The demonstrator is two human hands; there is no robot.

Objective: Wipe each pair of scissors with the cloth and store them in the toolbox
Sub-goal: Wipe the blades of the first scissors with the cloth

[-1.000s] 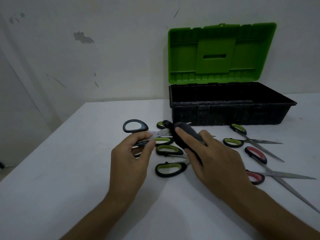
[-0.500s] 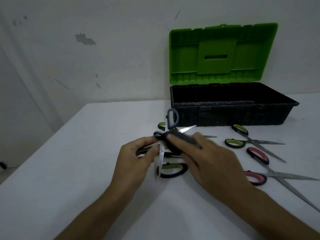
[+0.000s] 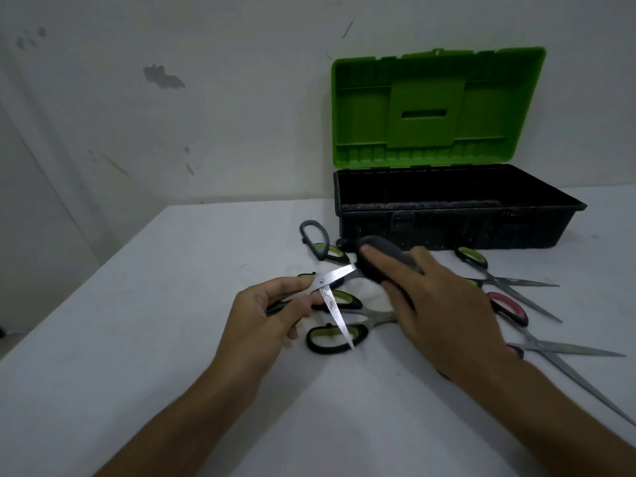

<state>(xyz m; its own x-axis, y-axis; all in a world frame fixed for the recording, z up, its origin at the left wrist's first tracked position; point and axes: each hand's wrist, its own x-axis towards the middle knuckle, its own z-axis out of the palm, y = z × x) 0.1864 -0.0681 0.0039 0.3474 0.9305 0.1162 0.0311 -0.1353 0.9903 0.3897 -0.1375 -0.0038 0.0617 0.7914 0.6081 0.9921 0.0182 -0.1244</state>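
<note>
My left hand [image 3: 261,315] pinches a pair of grey-handled scissors [image 3: 325,280] near the pivot. They are spread wide open, with one blade pointing down toward me and one handle loop sticking up behind. My right hand [image 3: 440,311] grips a dark grey cloth [image 3: 380,258] folded around the other blade, hiding its tip. The black toolbox [image 3: 447,232] stands behind, its green lid [image 3: 437,108] raised against the wall. I can see nothing inside it.
Under my hands lie green-handled scissors [image 3: 335,335]. To the right are another green-handled pair [image 3: 481,266] and a red-handled pair [image 3: 509,308], blades pointing right. All rest on a white table [image 3: 155,321] that meets a wall at the back and left.
The grey-handled scissors have turned and spread wider in my left hand. My right hand has slid the cloth outward along one blade, away from the pivot.
</note>
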